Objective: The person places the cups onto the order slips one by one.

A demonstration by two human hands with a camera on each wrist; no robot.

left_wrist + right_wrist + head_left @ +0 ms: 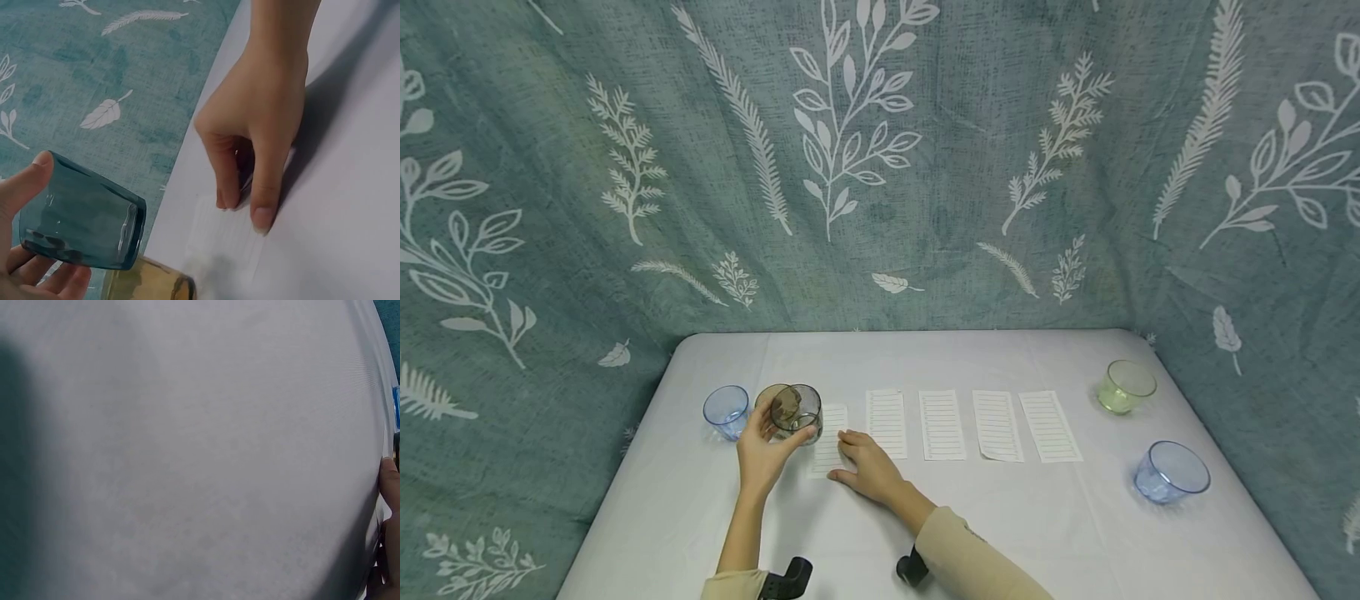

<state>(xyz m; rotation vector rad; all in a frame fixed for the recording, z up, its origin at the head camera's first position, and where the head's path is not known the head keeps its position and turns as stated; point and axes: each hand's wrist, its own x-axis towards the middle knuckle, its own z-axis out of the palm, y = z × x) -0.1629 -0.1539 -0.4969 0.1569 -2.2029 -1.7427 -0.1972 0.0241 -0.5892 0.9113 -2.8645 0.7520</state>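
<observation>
In the head view my left hand (763, 454) holds a smoky grey glass (805, 404) by its sides, thumb on one side and fingers on the other. The same glass (84, 212) looks bluish and tilted in the left wrist view. Partly hidden behind it stands an amber glass (150, 281). My right hand (872, 471) rests its fingertips on a lined paper strip (831, 454), the leftmost in the row. A blue glass (726, 410) stands just left of my left hand.
Several more lined paper strips (942, 425) lie in a row to the right. A green glass (1125, 387) and another blue glass (1172, 473) stand on the right side of the white-covered table (1112, 542). A leaf-patterned green cloth (925, 183) hangs behind.
</observation>
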